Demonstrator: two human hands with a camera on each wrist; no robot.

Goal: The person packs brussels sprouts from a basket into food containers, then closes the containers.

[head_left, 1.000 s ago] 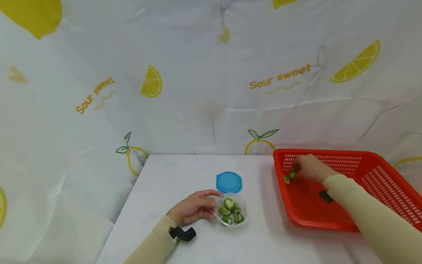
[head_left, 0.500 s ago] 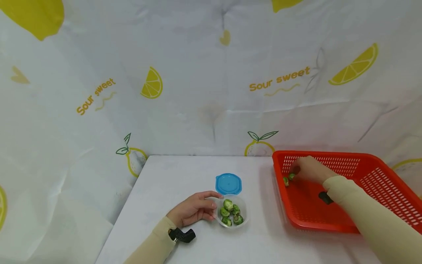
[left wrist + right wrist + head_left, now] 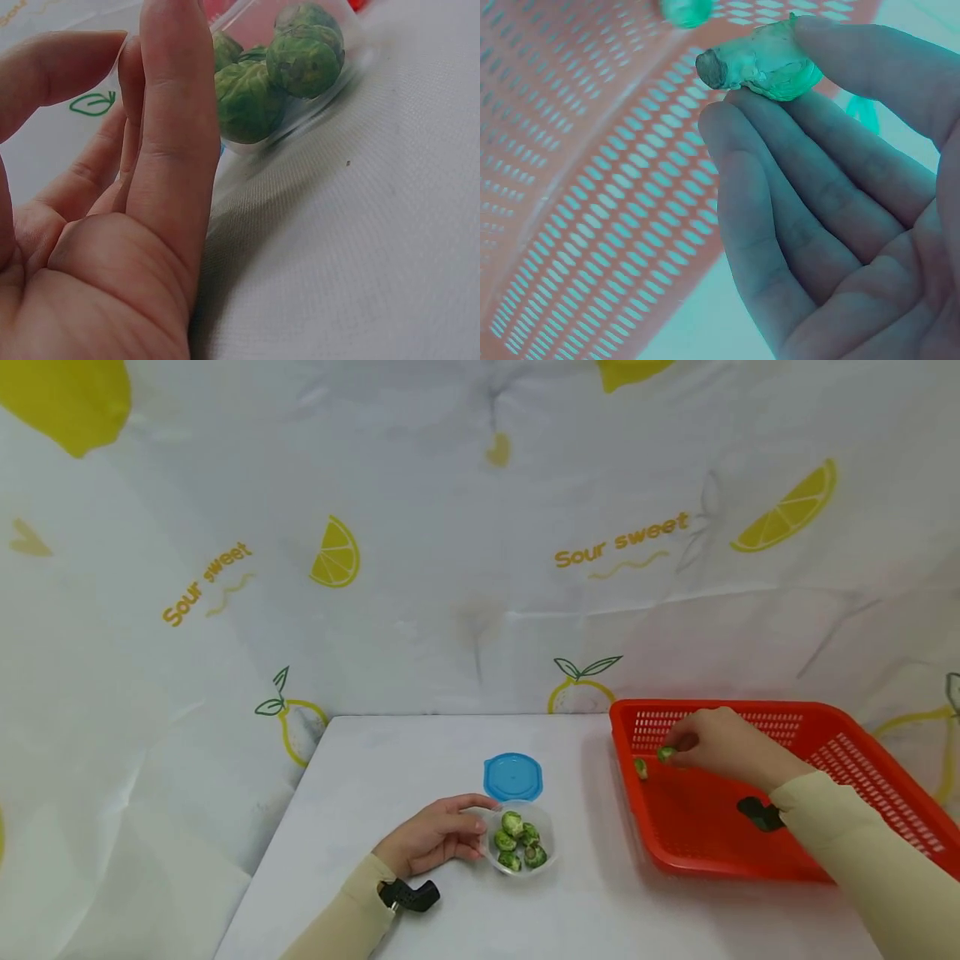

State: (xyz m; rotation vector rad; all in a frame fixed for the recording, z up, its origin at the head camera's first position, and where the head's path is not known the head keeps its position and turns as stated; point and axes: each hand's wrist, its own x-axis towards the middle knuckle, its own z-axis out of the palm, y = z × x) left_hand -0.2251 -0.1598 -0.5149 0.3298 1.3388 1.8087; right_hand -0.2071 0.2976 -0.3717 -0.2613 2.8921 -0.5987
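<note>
My right hand (image 3: 723,747) pinches a Brussels sprout (image 3: 761,64) between thumb and fingers, inside the far left part of the red basket (image 3: 697,827). The sprout's cut stem end faces outward in the right wrist view. Another Brussels sprout (image 3: 641,768) lies by the basket's left wall. On the white table, my left hand (image 3: 438,837) rests against the left side of a clear plastic container (image 3: 550,856), thumb and forefinger at its rim. Several Brussels sprouts (image 3: 251,101) sit in that container. In the left wrist view the fingers partly cover it.
A blue lid (image 3: 513,777) lies flat on the table just behind the container. The basket's perforated walls stand up around the right hand. A white cloth (image 3: 420,652) with lemon prints hangs at the back and left.
My right hand has risen slightly and drawn a little to the right with the sprout, away from the one by the wall. The left hand stays at the container.
</note>
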